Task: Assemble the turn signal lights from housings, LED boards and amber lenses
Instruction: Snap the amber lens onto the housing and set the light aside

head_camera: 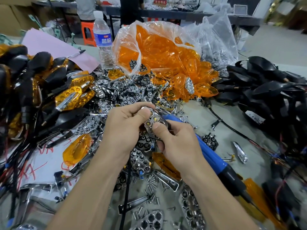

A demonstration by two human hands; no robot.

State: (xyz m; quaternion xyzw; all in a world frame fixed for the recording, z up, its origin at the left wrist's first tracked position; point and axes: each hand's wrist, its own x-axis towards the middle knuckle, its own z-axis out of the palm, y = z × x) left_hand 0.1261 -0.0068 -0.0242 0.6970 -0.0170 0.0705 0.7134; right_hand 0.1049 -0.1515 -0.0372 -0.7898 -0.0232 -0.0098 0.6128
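Note:
Both my hands hold one chrome reflector piece with LED cells [152, 121] above the table's middle. My left hand [126, 123] pinches its upper end with thumb and fingers. My right hand [176, 140] pinches its lower end, thumb on top. A thin black wire hangs from the piece. Loose amber lenses [166, 52] fill a clear plastic bag behind. Chrome reflectors [126, 90] lie heaped between bag and hands. Black housings [265, 90] with wires are piled at the right. Finished lights with amber lenses [73, 95] are stacked at the left.
A blue-handled tool [214, 156] lies under my right hand, pointing down-right. Small screws [149, 181] are scattered near the front. A water bottle [102, 39] stands behind on the left beside a pink sheet [54, 45]. People stand at a far table.

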